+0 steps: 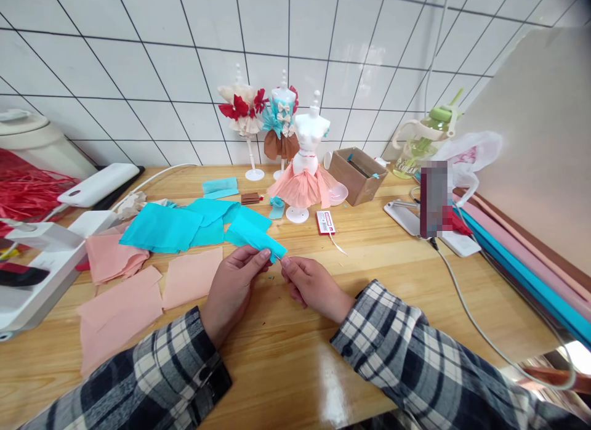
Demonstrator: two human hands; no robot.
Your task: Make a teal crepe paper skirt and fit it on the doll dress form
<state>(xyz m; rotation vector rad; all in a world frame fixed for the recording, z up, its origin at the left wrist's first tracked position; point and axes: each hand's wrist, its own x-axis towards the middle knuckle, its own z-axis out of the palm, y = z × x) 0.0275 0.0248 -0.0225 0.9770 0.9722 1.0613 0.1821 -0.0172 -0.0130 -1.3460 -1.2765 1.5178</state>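
Observation:
A strip of bright blue crepe paper (255, 234) slants down between my hands at the middle of the table. My left hand (236, 283) pinches its lower edge between thumb and fingers. At the strip's right end, my right hand (314, 285) has its thumb and forefinger closed on the tip; a thin thing there is too small to make out. Just beyond stands a small white mannequin (311, 134) with a pink paper skirt (303, 186). More blue paper (161, 227) lies left of my hands, and pink sheets (192, 277) lie nearer me.
Two dressed mannequins (249, 125) stand by the tiled wall, with a cardboard box (357, 176) to their right. A white power strip (44, 288) is at the left. A phone (405, 215), a cable and rolled paper (521, 263) lie at the right.

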